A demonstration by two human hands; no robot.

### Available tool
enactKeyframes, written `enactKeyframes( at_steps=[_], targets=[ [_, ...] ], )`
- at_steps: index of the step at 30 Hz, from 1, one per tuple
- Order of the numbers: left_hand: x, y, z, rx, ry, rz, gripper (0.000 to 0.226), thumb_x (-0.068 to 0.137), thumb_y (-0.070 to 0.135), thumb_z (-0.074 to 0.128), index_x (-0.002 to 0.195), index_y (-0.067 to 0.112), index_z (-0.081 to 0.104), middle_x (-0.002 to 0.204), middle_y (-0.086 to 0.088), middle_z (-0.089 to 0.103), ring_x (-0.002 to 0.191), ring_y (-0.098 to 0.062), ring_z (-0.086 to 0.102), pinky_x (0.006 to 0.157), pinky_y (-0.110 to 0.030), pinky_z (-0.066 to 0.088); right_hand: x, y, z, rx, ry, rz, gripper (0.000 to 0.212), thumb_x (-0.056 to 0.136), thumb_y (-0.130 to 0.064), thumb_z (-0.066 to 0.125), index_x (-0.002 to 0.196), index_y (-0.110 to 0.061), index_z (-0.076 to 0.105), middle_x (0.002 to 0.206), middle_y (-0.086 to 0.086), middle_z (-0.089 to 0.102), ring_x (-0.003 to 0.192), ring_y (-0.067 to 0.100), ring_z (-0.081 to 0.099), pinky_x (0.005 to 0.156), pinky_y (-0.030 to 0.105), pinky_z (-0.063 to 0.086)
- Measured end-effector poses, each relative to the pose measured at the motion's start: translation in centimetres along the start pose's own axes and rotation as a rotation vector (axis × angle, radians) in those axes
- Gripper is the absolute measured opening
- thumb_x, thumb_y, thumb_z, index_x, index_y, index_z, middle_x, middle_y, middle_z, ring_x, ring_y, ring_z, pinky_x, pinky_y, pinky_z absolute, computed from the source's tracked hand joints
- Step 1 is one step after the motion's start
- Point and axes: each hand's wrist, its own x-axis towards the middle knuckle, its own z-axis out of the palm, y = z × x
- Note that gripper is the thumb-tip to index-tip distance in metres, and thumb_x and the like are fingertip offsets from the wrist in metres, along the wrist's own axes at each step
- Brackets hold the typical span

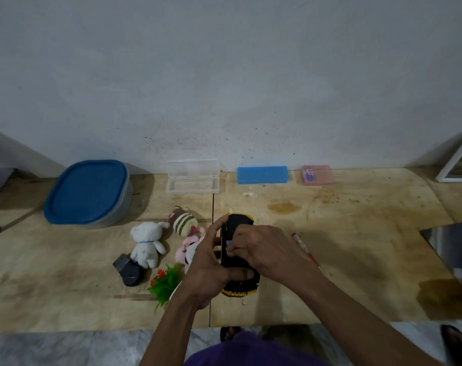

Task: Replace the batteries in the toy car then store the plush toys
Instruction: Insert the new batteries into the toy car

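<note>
Fingers of the left hand [208,256] clasp the upturned yellow-and-black plastic toy car [238,253]; right hand [258,248] fingertips pinch at its battery bay; best kept steady, cells seated squarely beneath them.

- A grey tub with a blue lid [88,192] sits at the back left of the desk [356,260].
- A clear plastic case [193,180] lies open against the wall.
- A blue case [262,175] lies closed to its right.
- A small pink case [318,175] lies beside that.
- A small fake plant [166,282] with orange flowers stands near the front.
- A framed picture [459,159] leans at the far right.
</note>
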Motion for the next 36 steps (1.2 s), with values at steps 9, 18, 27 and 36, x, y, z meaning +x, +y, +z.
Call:
enactKeyframes(
  at_steps=[9,18,27,36],
  targets=[
    [-0.2,0.1,-0.8,-0.021,0.032,-0.004,0.107,0.063,-0.025,0.080,0.143,0.035,0.043,0.120,-0.002,0.065,0.090,-0.012,0.075,0.068,-0.028,0.061,-0.9,-0.6,-0.4,0.778,0.211,0.668,0.012,0.098,-0.024,0.058,0.102,-0.020,0.069,0.094,-0.005,0.068,0.077,0.007,0.061,0.063,0.020,0.045],
    [-0.4,-1.7,-1.6,-0.085,0.037,-0.083,0.113,0.045,-0.008,0.091,0.129,0.055,0.050,0.130,-0.004,0.060,0.107,-0.028,0.071,0.078,-0.039,0.061,-3.0,0.0,0.3,1.867,0.322,0.980,0.032,0.093,0.012,0.055,0.123,0.002,0.052,0.114,0.025,0.068,0.093,0.027,0.074,0.080,0.036,0.058],
    [-0.3,-1.2,-1.1,-0.099,0.000,-0.052,0.113,0.054,-0.020,0.088,0.133,0.050,0.048,0.133,-0.005,0.059,0.107,-0.025,0.071,0.074,-0.031,0.060,-3.6,-0.6,0.3,1.285,0.494,0.853,0.014,0.090,-0.017,0.073,0.103,-0.021,0.072,0.092,-0.005,0.078,0.088,0.011,0.072,0.080,0.031,0.058],
    [-0.5,-1.2,-0.9,-0.169,-0.052,-0.025,0.118,0.046,-0.005,0.094,0.140,0.049,0.047,0.138,-0.011,0.057,0.119,-0.035,0.065,0.091,-0.051,0.059,-4.0,-1.9,1.6,1.085,0.636,0.640,0.017,0.076,-0.013,0.085,0.085,-0.023,0.074,0.081,-0.009,0.077,0.078,0.007,0.074,0.067,0.023,0.060]
  ],
)
